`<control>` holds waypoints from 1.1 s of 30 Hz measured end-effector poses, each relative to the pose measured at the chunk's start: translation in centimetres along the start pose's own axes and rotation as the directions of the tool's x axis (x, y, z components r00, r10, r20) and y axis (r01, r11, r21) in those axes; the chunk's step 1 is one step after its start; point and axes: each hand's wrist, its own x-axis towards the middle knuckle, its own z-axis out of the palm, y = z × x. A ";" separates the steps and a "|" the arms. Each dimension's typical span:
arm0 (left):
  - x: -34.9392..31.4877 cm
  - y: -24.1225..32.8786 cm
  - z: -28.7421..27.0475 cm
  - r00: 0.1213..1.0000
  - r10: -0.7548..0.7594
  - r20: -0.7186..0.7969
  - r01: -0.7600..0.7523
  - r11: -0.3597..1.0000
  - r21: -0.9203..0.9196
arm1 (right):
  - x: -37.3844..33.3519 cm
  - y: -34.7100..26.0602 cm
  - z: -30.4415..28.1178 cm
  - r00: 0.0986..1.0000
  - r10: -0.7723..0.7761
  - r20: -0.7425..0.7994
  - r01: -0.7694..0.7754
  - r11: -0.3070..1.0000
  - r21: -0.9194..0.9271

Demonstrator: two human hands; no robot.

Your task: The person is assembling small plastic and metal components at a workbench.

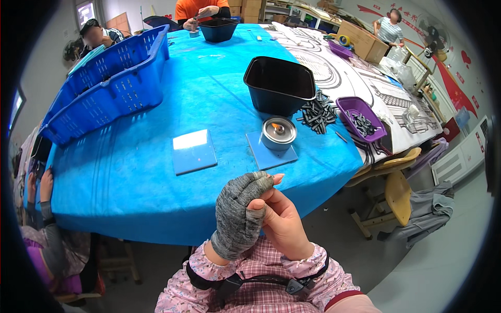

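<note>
At the table's near edge my left hand (239, 214), in a grey fingerless glove, is closed against my right hand (288, 225). My bare right hand has its fingers bent in a pinch beside the left fingers. Whatever lies between them, if anything, is hidden. Just beyond stands a round metal tin burner (279, 136) with a small orange flame, on a blue tile (260, 156). Left of it lies another blue tile (195, 156) with a bright reflection. A loose heap of short dark grey sticks (318, 113) lies right of a deep black tub (279, 94).
A purple basket (342, 107) holding similar short pieces stands at the right. A large blue crate (112, 94) occupies the left of the blue-covered table (130, 172). Across it, a person in orange (195, 8) works beside another black tub (218, 31). Yellow chairs (397, 198) stand at right.
</note>
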 end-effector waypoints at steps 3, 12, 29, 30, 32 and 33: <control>-0.1 1.7 0.4 0.992 -0.123 0.023 0.116 0.837 -0.534 | -0.1 0.5 -1.0 0.992 -0.129 -0.005 0.129 0.992 -0.006; -0.1 1.6 -1.5 0.988 -0.122 -0.098 0.077 0.926 -0.370 | 1.2 -0.9 -2.3 0.956 -0.292 0.038 0.294 0.942 -0.159; -0.9 -5.3 -4.3 0.949 -0.146 -0.279 0.158 0.987 0.023 | 5.0 -9.9 -12.7 0.659 -0.710 -0.247 0.431 0.626 -0.651; -1.0 -5.2 -4.4 0.935 -0.234 -0.268 0.211 0.971 -0.110 | 5.8 -11.7 -14.9 0.590 -0.764 -0.261 0.416 0.565 -0.713; -0.3 -4.9 -4.2 0.968 -0.161 -0.194 0.151 0.986 -0.064 | 6.3 -14.6 -18.0 0.518 -0.803 -0.294 0.408 0.534 -0.741; -0.4 -5.0 -4.3 0.966 -0.184 -0.181 0.177 0.983 -0.057 | 6.4 -15.1 -17.7 0.523 -0.804 -0.284 0.403 0.527 -0.749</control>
